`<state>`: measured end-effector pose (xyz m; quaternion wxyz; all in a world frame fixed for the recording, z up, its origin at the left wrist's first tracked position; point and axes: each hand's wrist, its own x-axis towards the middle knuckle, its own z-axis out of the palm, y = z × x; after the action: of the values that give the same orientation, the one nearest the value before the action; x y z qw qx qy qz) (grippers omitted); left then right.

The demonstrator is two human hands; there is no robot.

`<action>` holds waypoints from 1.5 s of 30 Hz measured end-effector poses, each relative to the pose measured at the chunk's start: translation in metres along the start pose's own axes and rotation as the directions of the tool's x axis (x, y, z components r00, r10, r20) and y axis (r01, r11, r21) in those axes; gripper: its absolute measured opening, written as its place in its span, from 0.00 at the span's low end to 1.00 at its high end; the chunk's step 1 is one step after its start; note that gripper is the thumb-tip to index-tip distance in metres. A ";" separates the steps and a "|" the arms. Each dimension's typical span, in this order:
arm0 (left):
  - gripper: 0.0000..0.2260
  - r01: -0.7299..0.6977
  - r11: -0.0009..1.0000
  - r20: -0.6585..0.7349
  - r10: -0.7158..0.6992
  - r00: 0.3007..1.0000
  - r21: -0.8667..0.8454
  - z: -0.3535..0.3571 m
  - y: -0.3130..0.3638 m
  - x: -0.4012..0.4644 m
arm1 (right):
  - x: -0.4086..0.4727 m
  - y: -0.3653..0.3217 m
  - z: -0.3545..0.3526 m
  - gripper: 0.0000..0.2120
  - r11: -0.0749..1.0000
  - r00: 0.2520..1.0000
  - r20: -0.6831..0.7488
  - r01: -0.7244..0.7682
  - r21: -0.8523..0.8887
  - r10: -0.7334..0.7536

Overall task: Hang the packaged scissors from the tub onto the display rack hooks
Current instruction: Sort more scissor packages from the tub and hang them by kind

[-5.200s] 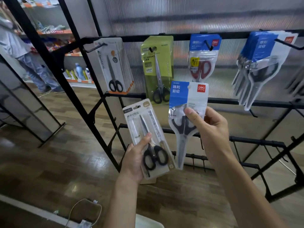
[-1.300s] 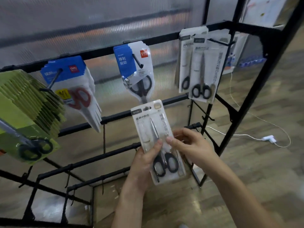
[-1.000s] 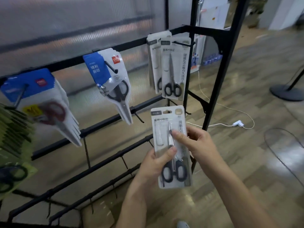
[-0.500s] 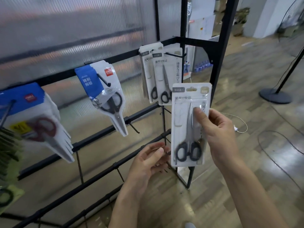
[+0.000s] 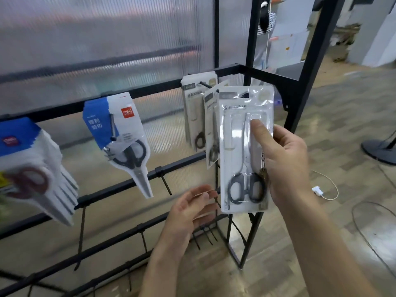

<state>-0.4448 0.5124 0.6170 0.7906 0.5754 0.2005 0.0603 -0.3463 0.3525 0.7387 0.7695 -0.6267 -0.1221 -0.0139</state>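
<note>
Clear-fronted white carded scissors pack (image 5: 246, 146), pinched by the right hand (image 5: 285, 166), hovered unhung at three o'clock of matching hung packs (image 5: 198, 112) on the black wire rack (image 5: 171, 168); the left hand (image 5: 192, 211) waited, loosely spread, holding nothing.

glossy plastic, matt black metal
clear shiny blister pack (image 5: 246, 151); matt black metal rack (image 5: 171, 168); ribbed translucent wall panel (image 5: 107, 39); glossy wood-look floor (image 5: 342, 146).

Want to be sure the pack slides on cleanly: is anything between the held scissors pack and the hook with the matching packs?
Nothing visible does. The right hand holds the scissors pack just in front of the hook, whose matching packs hang farther back.
</note>
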 end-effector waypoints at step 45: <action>0.14 -0.048 0.997 -0.345 0.025 0.938 -0.057 0.018 0.003 0.038 | 0.115 0.050 0.053 0.15 0.990 0.977 0.174 -0.107 -0.092 0.122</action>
<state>-0.4028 0.5098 0.6149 0.7604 0.5338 0.3227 0.1809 -0.2348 0.4294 0.7239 0.7285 -0.6624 -0.1541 0.0819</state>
